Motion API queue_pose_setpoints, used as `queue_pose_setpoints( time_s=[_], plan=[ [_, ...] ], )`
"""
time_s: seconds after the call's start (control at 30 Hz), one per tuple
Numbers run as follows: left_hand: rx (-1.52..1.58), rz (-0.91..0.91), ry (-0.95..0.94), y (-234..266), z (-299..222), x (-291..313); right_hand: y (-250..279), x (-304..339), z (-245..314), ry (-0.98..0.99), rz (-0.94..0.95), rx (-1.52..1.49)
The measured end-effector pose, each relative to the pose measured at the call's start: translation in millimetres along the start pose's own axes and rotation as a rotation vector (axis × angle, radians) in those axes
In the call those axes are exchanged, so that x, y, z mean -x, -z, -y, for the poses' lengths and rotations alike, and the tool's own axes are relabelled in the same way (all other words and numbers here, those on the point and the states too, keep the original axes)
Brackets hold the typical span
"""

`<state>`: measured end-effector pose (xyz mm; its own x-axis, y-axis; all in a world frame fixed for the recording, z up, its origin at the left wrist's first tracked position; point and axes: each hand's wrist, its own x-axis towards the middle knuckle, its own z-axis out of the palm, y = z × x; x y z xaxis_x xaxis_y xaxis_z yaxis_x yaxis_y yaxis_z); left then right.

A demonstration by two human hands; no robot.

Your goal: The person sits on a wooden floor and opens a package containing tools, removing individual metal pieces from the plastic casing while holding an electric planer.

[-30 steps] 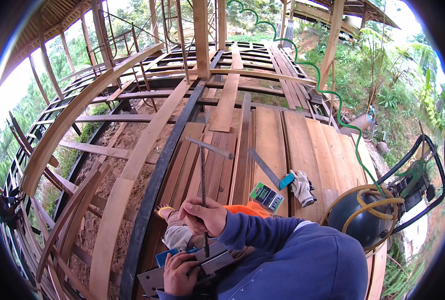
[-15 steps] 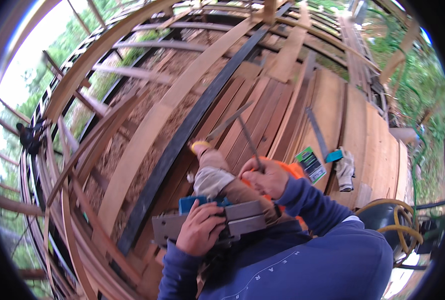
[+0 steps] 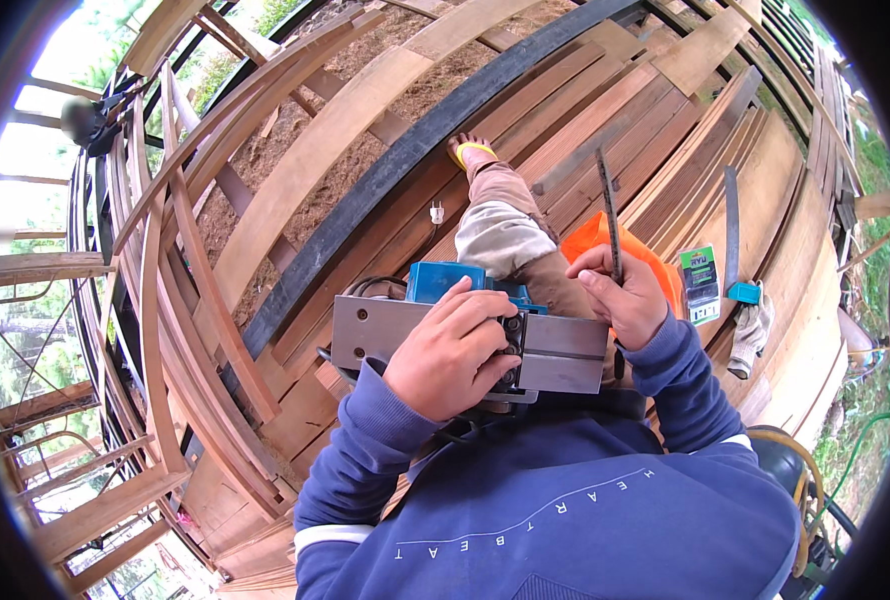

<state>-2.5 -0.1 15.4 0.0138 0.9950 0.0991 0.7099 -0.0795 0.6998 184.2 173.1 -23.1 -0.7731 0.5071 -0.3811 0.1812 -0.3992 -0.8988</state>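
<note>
tool base [image 3: 565, 366]: smooth metal | housing [image 3: 447, 281]: plastic | planks [image 3: 655, 132]: matt wood | sweatshirt [image 3: 585, 525]: cloth

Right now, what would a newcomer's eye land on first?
Probably the blue tool with a broad metal face, near the middle, beneath the fingers of the left hand. Next comes the long dark rod standing up from the right hand, right of centre. Bright orange fabric just beyond that hand also stands out.

Head view, one: left fisheye of a pair, worn on my head; faces steeply down over my blue sweatshirt [image 3: 545, 500]; left hand [image 3: 455, 355] and right hand [image 3: 625, 300] near, mid-frame; plank deck [image 3: 665, 130] farther, edges bending rimward.
</note>
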Motion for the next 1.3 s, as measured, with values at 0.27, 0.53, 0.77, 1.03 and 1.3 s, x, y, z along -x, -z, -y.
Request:
queue_pose_setpoints(
  time_s=[0.27, 0.53, 0.77, 1.03, 1.3],
  plan=[
    [-0.073, -0.049, -0.062, -5, 1, 3, -10, -9, -15, 0.193, -0.092, 0.343],
    [-0.085, -0.082, -0.029, 1, -11, -2, -18, -11, -17, 0.215, -0.089, 0.296],
    [-0.097, -0.065, 0.055, -7, -15, -8, -14, -18, -20, 0.212, -0.066, 0.284],
    [-0.096, -0.032, -0.012, -7, -8, -7, -12, -14, -16, 0.185, -0.045, 0.281],
    [-0.168, -0.009, -0.079, -2, -13, -10, -12, -14, -14, 0.163, -0.019, 0.303]
  ],
)
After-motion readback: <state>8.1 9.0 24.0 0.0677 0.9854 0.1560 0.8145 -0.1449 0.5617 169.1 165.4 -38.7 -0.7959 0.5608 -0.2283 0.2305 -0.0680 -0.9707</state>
